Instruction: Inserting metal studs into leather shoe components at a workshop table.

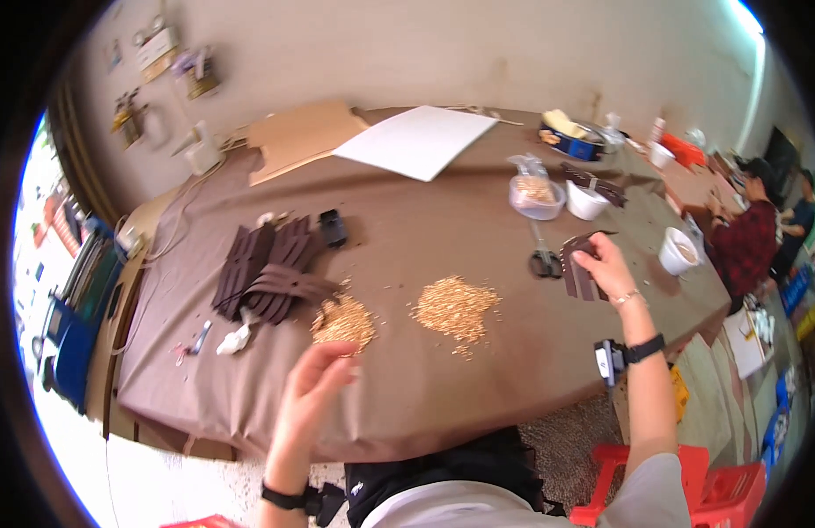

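Observation:
My right hand (606, 268) grips a dark brown slotted strip piece (580, 275), with small bright dots along its edge, above the table's right side. My left hand (318, 377) is in front of the left pile of small golden pieces (346, 322), thumb and fingertips drawn together; whatever is between them is too small to make out. A second golden pile (458, 308) lies mid-table between my hands. Bundles of similar dark brown slotted strips (280, 268) are heaped at the left. Black-handled scissors (543, 262) lie just left of the piece in my right hand.
A brown cloth covers the table (399, 396). A white board (416, 141) and cardboard (306, 136) lie at the back. White cups (587, 202), a clear tub (537, 199) and a blue tin (570, 143) stand right. Red stools (689, 475) are nearby; a person (747, 229) sits beyond.

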Demonstrator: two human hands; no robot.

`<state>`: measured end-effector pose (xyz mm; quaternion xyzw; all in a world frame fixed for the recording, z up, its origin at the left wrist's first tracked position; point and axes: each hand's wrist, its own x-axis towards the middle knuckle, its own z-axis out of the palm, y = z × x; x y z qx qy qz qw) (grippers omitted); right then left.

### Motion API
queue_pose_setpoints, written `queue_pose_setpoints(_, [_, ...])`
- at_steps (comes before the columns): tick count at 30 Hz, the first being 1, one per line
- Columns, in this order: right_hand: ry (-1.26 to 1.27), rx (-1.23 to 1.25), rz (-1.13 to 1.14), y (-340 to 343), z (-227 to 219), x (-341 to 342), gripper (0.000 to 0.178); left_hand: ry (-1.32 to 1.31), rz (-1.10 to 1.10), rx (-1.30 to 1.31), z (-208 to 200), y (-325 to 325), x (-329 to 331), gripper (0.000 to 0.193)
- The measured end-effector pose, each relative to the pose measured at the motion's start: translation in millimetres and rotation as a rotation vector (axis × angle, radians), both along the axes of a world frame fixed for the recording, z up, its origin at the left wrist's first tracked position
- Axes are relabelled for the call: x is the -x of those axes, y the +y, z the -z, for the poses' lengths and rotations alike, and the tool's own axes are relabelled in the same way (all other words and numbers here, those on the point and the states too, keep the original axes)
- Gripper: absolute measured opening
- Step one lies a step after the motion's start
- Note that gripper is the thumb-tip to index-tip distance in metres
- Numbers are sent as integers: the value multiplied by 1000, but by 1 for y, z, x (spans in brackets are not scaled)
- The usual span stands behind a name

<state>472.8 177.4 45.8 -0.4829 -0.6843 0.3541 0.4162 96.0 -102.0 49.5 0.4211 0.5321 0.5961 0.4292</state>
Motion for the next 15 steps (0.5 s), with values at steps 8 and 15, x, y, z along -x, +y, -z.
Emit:
queue_pose_setpoints(8, [68, 215, -677, -126, -48, 141, 20, -149, 323, 102, 31, 8, -44, 40])
queue_pose_setpoints(15, [-115, 334, -926, -143, -16, 173, 30, -475, 139, 88, 58, 15, -37, 29])
